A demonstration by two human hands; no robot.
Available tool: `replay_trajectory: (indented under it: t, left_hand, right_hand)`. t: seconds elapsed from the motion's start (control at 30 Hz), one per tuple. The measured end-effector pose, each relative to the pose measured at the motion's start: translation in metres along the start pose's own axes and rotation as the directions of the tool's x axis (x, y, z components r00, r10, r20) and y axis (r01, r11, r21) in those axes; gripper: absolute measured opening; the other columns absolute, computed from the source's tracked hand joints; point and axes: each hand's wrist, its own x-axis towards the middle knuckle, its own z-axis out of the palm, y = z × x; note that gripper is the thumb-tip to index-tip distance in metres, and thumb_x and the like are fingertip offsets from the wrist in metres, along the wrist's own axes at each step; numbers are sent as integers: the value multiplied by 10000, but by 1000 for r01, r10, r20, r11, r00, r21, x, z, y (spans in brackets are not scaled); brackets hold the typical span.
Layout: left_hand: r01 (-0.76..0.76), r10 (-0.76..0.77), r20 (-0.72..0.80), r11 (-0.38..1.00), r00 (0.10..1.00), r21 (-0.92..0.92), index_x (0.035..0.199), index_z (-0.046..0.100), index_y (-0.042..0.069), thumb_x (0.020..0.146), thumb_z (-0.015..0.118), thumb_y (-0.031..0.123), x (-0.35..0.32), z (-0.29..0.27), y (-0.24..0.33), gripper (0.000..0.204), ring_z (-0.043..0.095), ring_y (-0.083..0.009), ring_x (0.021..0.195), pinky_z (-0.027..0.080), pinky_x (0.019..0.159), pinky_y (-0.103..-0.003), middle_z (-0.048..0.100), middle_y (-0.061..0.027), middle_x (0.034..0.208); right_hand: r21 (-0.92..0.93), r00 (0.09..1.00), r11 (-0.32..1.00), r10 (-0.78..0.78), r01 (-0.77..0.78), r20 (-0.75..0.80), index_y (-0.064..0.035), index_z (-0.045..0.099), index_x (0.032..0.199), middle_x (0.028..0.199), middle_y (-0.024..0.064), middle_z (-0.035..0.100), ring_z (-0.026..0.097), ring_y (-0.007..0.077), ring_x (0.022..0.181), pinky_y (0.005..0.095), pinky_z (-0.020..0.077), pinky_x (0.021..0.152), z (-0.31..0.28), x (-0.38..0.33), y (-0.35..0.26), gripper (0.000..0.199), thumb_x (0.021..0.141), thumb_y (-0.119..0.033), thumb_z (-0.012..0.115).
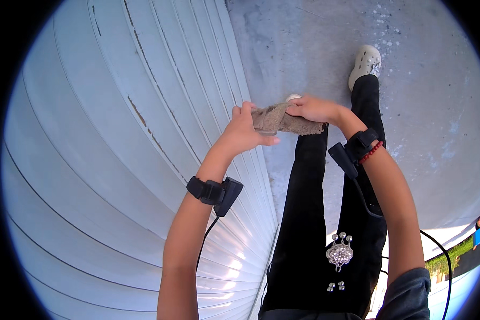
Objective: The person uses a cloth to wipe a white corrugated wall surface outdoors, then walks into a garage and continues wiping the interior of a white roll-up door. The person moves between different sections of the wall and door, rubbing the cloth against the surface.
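Both hands are gripping one brown cloth (282, 120), stretched between them above the concrete floor (426, 106). The left hand (242, 130) is pinching its left end, and the right hand (314, 109) is clenching its right end. The cloth is hanging just beside a white ribbed roller door (117, 133). Two black wrist straps, one on each forearm, are showing, and one white shoe (365, 64) is standing on the floor.
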Motion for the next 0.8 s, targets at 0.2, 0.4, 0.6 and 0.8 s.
replay_trajectory:
  t: [0.2,0.4,0.6,0.8]
  left_hand:
    - [-122,104,94,969,990,214,1062,456,39,717,686,133,24,-1,-6,425,566,-287,863,452,741,-366,532,-124,939]
    - [-103,92,83,984,992,145,920,553,10,707,701,154,69,-33,-21,297,553,-283,796,443,701,-362,547,-110,868]
    - [-120,247,-245,891,938,438,874,616,33,686,715,199,151,-55,-54,270,561,-244,780,413,697,-350,566,-87,800]
    - [-67,534,-186,419,825,906,738,618,73,675,686,177,243,-68,-60,139,556,-193,783,367,703,-329,576,-46,779]
  right_hand:
    - [-122,997,990,59,-65,-50,-13,638,960,935,137,621,567,235,892,337,415,801,1,24,14,442,826,-413,507]
    - [241,993,971,28,2,-118,-11,589,1023,893,105,607,561,196,826,304,421,750,-11,94,23,456,764,-386,591]
    - [255,938,916,-248,308,-243,-42,493,1101,901,57,585,545,164,763,291,420,686,-28,159,6,444,732,-237,645]
    - [-579,656,782,-565,231,-501,-24,589,862,768,141,607,569,266,679,361,434,641,-68,261,7,207,709,-156,632]
